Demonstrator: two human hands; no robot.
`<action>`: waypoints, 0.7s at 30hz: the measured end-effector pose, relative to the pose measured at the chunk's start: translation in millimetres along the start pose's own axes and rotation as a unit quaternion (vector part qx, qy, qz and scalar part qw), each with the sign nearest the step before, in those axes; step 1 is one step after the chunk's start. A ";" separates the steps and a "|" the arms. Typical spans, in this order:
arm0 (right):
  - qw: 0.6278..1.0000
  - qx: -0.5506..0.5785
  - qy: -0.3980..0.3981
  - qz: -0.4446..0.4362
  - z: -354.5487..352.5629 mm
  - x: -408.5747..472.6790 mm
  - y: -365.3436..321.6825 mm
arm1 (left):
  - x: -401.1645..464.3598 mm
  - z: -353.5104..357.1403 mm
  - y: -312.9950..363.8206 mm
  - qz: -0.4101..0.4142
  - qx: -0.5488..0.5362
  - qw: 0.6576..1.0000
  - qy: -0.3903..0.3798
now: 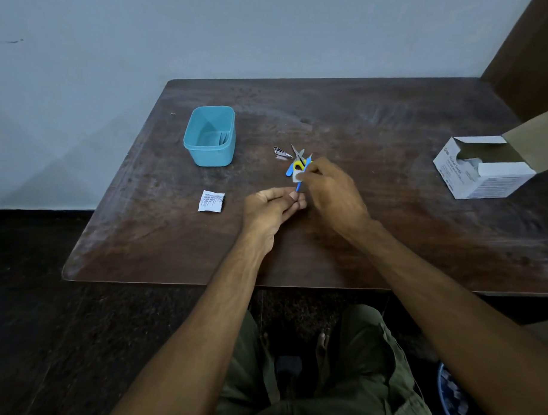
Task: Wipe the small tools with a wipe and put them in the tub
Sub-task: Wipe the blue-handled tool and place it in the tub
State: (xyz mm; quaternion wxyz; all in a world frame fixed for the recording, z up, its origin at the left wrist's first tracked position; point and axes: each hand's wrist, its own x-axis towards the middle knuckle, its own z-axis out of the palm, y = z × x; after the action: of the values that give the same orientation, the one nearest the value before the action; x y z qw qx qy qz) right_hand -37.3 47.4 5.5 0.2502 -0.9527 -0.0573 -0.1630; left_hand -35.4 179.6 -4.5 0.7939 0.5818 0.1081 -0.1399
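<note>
Nearest the camera, the person's legs in olive trousers sit under the front edge of a dark wooden desk (160, 234), and both bare forearms reach forward over it.

The left hand (271, 205) lies low over the desk, palm turned partly up, its fingers (293, 197) curled round the lower end of a thin blue tool (299, 185) and pinching it. The right hand (328, 186) is just beyond and to the right, touching the left at the fingertips; its fingers are bent and pinch a small white wipe (296, 176) against the blue tool's shaft. The tool stands tilted, its upper end pointing away from the person.

To the left of the hands, well apart from them, a small white printed sachet (211, 201) lies flat on the desk.

Just past the right hand lie small scissors (297, 160) with yellow handles, blades pointing away, with a blue piece beside the handles that is too small to identify. A metal nail clipper (281, 152) rests just left of the scissors.

Farther left stands the blue tub (210, 136), upright and open; something pale leans against its inner right wall, too unclear to name.

Far right, near the desk's edge, sits an opened white cardboard box (485, 174), flap raised, with pale contents showing inside.
</note>
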 end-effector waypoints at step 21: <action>0.993 -0.040 0.005 -0.110 -2.0 -11.9 -9.1 | -10.9 2.9 7.6 0.005 -0.034 0.999 0.026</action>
State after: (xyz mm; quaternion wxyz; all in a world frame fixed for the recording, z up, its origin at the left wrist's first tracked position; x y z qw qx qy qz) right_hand -50.7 54.0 7.4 0.1931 -0.9489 -0.1543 -0.1961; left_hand -42.9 180.1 6.8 0.8106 0.5587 0.1303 -0.1171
